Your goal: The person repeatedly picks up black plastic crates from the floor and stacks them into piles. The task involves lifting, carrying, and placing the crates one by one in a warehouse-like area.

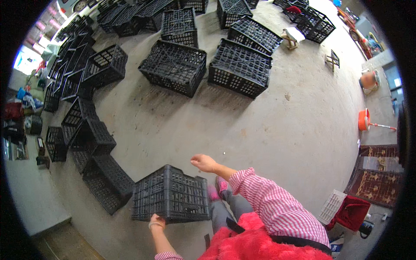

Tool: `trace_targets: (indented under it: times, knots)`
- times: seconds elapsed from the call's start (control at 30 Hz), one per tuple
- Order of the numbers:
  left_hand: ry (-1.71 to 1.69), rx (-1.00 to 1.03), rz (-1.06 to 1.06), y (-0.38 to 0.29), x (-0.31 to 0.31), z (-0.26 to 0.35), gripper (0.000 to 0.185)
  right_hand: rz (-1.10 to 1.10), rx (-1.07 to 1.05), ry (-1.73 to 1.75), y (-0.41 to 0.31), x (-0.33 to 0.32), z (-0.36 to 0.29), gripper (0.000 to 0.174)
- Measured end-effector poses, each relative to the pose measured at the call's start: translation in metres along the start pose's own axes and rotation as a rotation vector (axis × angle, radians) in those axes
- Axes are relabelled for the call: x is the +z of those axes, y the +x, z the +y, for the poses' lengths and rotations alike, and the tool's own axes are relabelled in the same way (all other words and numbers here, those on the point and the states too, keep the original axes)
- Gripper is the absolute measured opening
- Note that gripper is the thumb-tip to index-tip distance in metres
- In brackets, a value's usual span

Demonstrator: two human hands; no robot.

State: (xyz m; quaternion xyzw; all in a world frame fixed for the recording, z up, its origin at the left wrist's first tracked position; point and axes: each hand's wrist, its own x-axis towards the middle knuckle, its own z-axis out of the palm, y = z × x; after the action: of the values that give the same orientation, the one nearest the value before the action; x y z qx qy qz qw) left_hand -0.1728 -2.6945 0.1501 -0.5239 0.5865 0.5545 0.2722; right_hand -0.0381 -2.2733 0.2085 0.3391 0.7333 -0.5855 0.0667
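A black plastic crate point(169, 195) is tilted beside my legs, its slatted sides towards me. My left hand point(157, 222) grips its lower edge. Above the grey concrete floor, my right hand point(204, 163) is off the crate, near its upper right corner. The fingers of that hand curl loosely, and nothing shows in them; their undersides are hidden. Left of the held crate, another black crate point(109, 182) lies on its side, very close to it or touching. My pink shoes point(222, 183) are just right of the held crate.
Ahead stand more black crates point(240, 68), with rows of them point(74, 71) curving along the left. A small wooden stool point(290, 40) and a folding stool point(332, 60) are at the upper right. An orange mop bucket point(364, 119) and a person point(370, 80) are along the right side.
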Motion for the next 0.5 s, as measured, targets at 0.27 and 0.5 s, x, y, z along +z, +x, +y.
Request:
trace_targets:
  times: [0.27,0.5]
  knots:
    - [0.547,-0.009,-0.273,-0.08,0.102,-0.078,0.018,0.109,0.216,-0.413,0.03,-0.045,0.056,0.05]
    - [0.87,0.209,-0.6,-0.201,0.185,-0.123,0.021,-0.02,0.603,-0.15,-0.028,-0.126,0.117,0.051]
